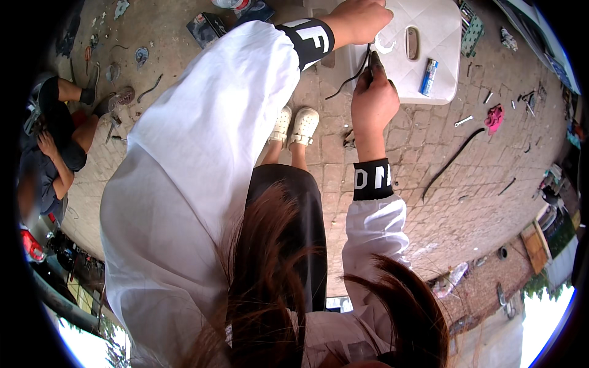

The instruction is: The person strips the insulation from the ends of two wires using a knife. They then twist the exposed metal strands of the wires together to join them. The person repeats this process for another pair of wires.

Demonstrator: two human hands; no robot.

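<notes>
In the head view, both hands are busy over at the white plastic stool [442,49], its top pierced by a rounded slot. Here's the left hand [363,22], up at the top edge with fingers curled in over the stool's near-left side; what that grip has hold of, I cannot tell from here. Just below it comes the right hand [375,107], knuckles bent and darkened fingertips pinched together: its grip is closed on a thin black flexible cord [351,78]. And there's the cord itself, rising between the two hands at the stool's left edge, its loose end trailing down and left over the floor!

On the stool, right of the right hand, lies a blue-and-silver cylinder [429,77]; a white crescent-shaped piece [385,45] sits close by the fingertips. Out on the brick-patterned floor [429,135], a silver open-ended wrench [464,121] lies near a crumpled pink cloth [494,118], with a long black hose [454,161] curving below. Over on the far left, a co-worker in dark clothes [58,144] sits well apart, and cream-coloured clogs [304,126] stand below the hands.
</notes>
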